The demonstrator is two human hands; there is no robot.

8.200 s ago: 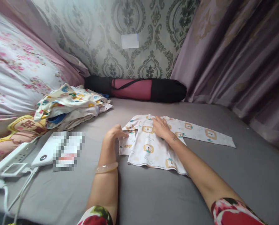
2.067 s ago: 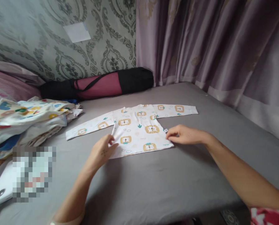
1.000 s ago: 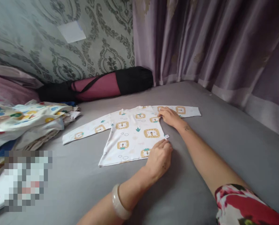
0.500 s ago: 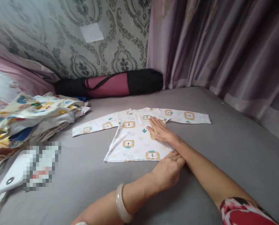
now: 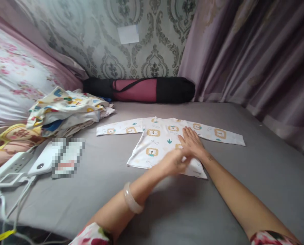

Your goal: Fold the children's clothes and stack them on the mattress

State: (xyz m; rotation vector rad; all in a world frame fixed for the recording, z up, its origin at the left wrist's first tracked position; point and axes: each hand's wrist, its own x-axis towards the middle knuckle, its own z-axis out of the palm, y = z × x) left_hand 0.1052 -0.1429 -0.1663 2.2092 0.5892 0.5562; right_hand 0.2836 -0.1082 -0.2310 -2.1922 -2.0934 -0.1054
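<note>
A small white long-sleeved shirt [image 5: 159, 139] printed with tan lion faces and green leaves lies spread on the grey sheet, sleeves stretched out to both sides. My right hand [image 5: 192, 142] rests flat on its right chest area, fingers extended, holding nothing. Over the shirt's lower part is my left hand [image 5: 174, 162], close beside the right palm and smeared by motion. Its fingers cannot be made out clearly, nor whether they touch the cloth. A pale bangle [image 5: 132, 198] circles the left wrist.
A heap of patterned clothes [image 5: 70, 110] lies at left, by a floral pillow [image 5: 16, 75]. Nearer are a white power bank [image 5: 48, 157], a pixelated item [image 5: 69, 158] and a power strip [image 5: 13, 166] with cables. A black and maroon bag [image 5: 139, 90] lies along the wall.
My left hand has left the shirt's lower right corner and moved up beside the right hand. The right hand stays flat on the shirt. The camera view has shifted left.
</note>
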